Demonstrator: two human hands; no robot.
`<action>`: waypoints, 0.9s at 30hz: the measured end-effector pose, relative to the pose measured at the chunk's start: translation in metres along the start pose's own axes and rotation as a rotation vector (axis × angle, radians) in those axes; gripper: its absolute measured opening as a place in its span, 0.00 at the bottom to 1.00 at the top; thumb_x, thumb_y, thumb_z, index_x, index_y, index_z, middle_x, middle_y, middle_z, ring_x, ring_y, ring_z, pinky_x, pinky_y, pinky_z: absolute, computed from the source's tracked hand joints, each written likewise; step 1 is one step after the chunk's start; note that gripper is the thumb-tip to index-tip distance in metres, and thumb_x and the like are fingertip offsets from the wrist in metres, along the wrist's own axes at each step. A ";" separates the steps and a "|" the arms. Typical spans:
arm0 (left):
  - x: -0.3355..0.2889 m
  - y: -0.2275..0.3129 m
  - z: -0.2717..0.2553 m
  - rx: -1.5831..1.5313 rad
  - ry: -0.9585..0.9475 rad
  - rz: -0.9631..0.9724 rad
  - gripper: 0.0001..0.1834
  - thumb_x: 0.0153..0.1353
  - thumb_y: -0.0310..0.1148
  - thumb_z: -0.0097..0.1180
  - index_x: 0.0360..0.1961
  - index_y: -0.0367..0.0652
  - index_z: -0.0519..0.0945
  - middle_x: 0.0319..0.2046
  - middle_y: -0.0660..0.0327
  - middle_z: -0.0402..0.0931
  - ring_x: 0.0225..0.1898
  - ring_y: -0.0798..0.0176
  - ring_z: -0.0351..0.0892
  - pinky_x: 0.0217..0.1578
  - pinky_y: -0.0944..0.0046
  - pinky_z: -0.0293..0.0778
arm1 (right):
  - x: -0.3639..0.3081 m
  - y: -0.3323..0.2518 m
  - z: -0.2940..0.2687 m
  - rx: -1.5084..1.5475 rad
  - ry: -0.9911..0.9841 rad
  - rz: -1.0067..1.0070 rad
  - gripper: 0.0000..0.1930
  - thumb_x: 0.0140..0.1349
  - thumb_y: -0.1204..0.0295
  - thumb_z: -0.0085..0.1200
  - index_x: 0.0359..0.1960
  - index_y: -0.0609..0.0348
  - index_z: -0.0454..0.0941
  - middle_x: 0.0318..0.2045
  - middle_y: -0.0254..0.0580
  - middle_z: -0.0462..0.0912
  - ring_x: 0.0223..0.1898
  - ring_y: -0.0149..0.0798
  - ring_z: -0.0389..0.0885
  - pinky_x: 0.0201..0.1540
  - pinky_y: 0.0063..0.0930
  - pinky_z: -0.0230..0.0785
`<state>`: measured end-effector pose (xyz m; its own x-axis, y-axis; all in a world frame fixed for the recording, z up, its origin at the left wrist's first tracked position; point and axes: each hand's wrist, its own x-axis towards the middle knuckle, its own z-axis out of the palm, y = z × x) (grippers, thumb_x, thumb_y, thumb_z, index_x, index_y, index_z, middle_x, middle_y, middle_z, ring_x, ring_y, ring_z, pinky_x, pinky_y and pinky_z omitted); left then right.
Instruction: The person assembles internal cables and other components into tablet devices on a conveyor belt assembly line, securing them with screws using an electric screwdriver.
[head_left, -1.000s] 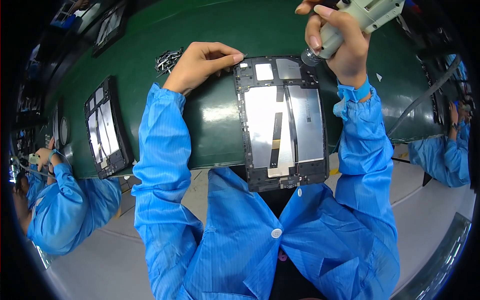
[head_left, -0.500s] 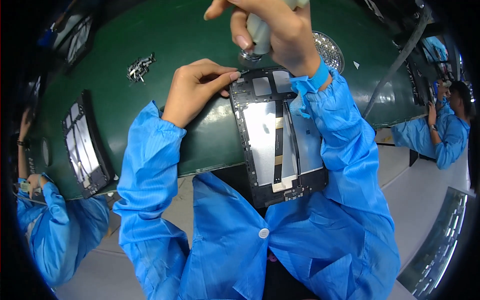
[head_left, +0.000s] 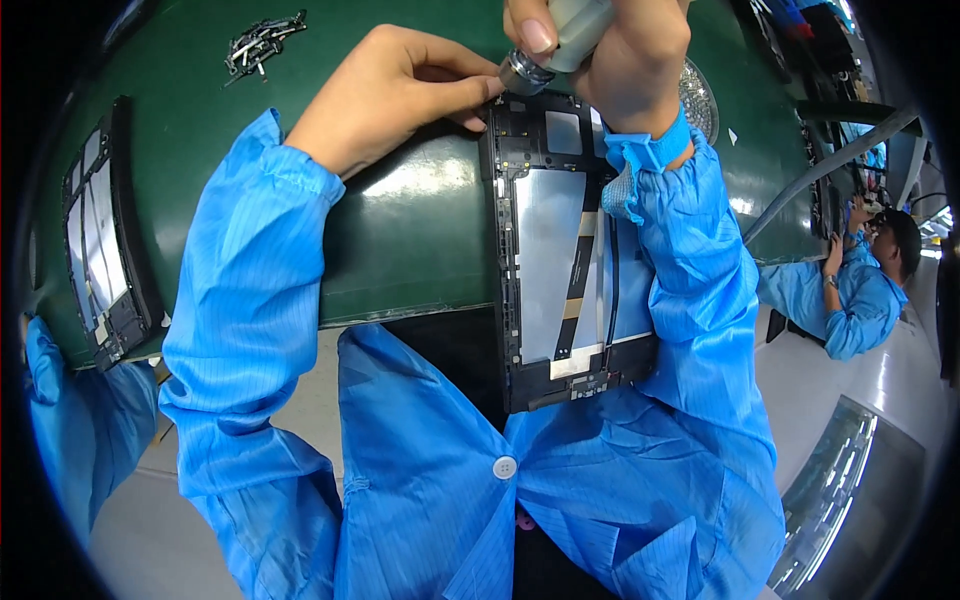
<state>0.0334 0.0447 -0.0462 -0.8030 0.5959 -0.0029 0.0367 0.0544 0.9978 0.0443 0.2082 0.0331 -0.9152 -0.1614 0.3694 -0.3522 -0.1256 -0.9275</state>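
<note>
"Where's the room?"
"Green workbench (head_left: 410, 255) spans the gap left of the opened tablet (head_left: 545, 260), whose lower end juts past the near edge."
"Hands?"
"Left hand (head_left: 390, 95), fingertips pinched, at its upper-left corner; right hand (head_left: 637, 65) grips the electric screwdriver (head_left: 582, 35) just beside."

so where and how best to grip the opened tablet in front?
On the tablet, the black lower end, probably from the near side, thumb on top, fingers beneath: it juts past the edge of the table, so its underside should be reachable. The left hand and right hand crowd the upper end.
</note>
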 end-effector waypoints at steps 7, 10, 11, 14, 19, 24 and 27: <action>0.000 -0.002 -0.002 0.073 0.010 -0.036 0.15 0.64 0.30 0.59 0.47 0.31 0.83 0.37 0.53 0.84 0.35 0.64 0.84 0.43 0.67 0.81 | 0.000 0.010 -0.005 0.020 -0.011 -0.039 0.11 0.65 0.69 0.50 0.36 0.69 0.75 0.29 0.51 0.83 0.13 0.30 0.72 0.15 0.20 0.63; 0.001 -0.004 -0.002 0.105 0.016 -0.025 0.15 0.64 0.31 0.59 0.47 0.31 0.83 0.38 0.51 0.84 0.36 0.63 0.85 0.44 0.67 0.81 | 0.001 0.012 -0.007 0.004 -0.021 -0.057 0.11 0.65 0.69 0.50 0.35 0.69 0.75 0.29 0.51 0.83 0.13 0.30 0.72 0.15 0.20 0.64; 0.001 -0.003 -0.002 0.105 0.017 -0.027 0.15 0.64 0.31 0.59 0.47 0.31 0.83 0.38 0.51 0.84 0.36 0.63 0.85 0.44 0.67 0.81 | 0.002 0.012 -0.007 -0.001 -0.026 -0.070 0.11 0.64 0.69 0.50 0.35 0.69 0.75 0.29 0.51 0.83 0.13 0.30 0.72 0.15 0.20 0.64; 0.000 -0.003 -0.002 0.146 0.035 -0.031 0.15 0.64 0.31 0.59 0.48 0.31 0.83 0.38 0.50 0.83 0.36 0.62 0.86 0.45 0.67 0.81 | 0.002 0.011 -0.006 -0.011 -0.012 -0.049 0.12 0.64 0.69 0.50 0.33 0.69 0.76 0.28 0.51 0.83 0.13 0.29 0.72 0.15 0.20 0.64; 0.002 -0.004 -0.002 0.134 0.018 -0.027 0.16 0.65 0.31 0.58 0.49 0.31 0.82 0.38 0.50 0.83 0.36 0.62 0.86 0.45 0.66 0.81 | 0.001 0.009 -0.005 -0.036 -0.057 -0.073 0.12 0.65 0.69 0.50 0.31 0.69 0.76 0.28 0.50 0.82 0.12 0.29 0.71 0.15 0.19 0.63; 0.001 -0.002 -0.001 0.062 0.015 -0.069 0.14 0.64 0.31 0.59 0.46 0.29 0.82 0.37 0.50 0.83 0.38 0.61 0.85 0.46 0.65 0.80 | 0.002 0.004 0.000 -0.092 -0.112 -0.062 0.11 0.65 0.70 0.51 0.33 0.69 0.77 0.27 0.47 0.82 0.12 0.28 0.71 0.14 0.19 0.63; -0.002 -0.005 -0.003 0.059 0.020 -0.092 0.13 0.64 0.29 0.59 0.43 0.29 0.82 0.37 0.51 0.83 0.38 0.61 0.85 0.47 0.65 0.80 | 0.000 0.004 0.006 -0.002 -0.112 -0.030 0.08 0.64 0.74 0.54 0.34 0.69 0.78 0.25 0.45 0.82 0.13 0.26 0.72 0.14 0.19 0.63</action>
<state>0.0326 0.0410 -0.0507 -0.8160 0.5706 -0.0923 -0.0031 0.1554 0.9879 0.0438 0.2017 0.0302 -0.8767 -0.2658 0.4009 -0.3795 -0.1300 -0.9160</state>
